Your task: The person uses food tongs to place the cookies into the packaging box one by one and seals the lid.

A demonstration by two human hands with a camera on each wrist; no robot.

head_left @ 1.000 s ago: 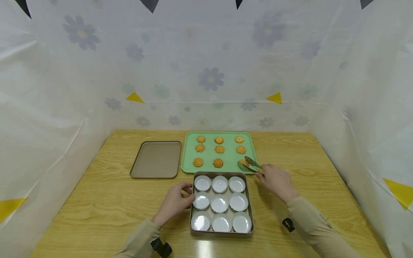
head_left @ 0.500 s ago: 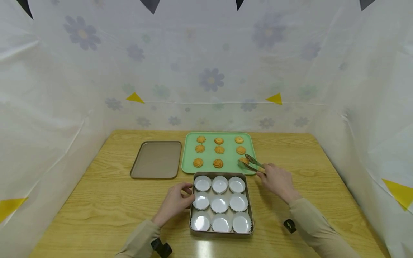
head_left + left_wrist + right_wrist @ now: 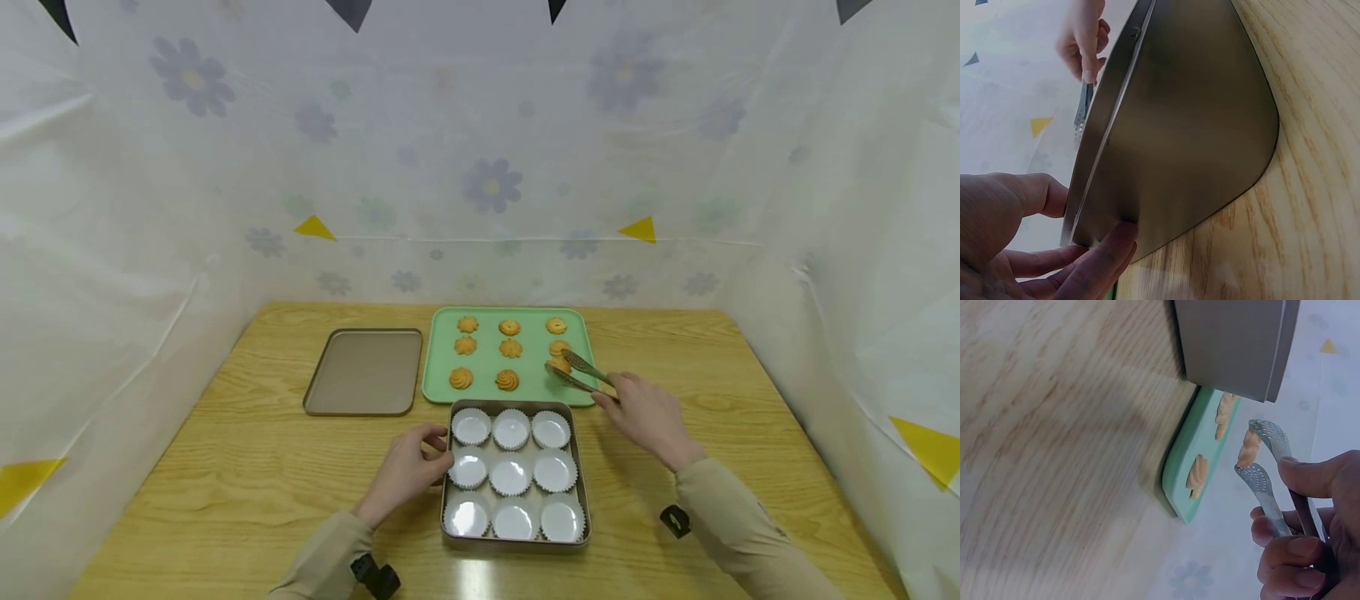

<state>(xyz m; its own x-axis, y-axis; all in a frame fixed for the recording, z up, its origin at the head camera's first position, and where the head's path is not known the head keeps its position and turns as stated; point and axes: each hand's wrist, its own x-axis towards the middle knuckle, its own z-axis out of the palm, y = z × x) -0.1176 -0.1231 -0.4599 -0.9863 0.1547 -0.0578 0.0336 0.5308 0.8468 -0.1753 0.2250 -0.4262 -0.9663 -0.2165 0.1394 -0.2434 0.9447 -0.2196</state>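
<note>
My right hand (image 3: 648, 421) holds green metal tongs (image 3: 1275, 440) with perforated tips. Between those tips a piped cookie (image 3: 1249, 449) is pinched, raised off the green tray (image 3: 487, 362) at its front right. Other golden cookies (image 3: 507, 380) lie in rows on the tray. Nearer the person stands a square baking pan (image 3: 517, 546) lined with white fluted paper cups (image 3: 512, 473), no cookies in them. At the pan's left wall, my left hand (image 3: 408, 467) has its thumb at the rim and fingers against the outer side, as the left wrist view (image 3: 1085, 269) shows.
A flat brown square tray or lid (image 3: 363, 371) lies left of the green tray. All stand on a wooden table (image 3: 262, 467). White patterned sheeting (image 3: 487, 250) rises behind and at both sides.
My right hand has brought the tongs slightly left and away, and the cookie in their tips has left its spot at the tray's front right. The left hand and the pan stay put.
</note>
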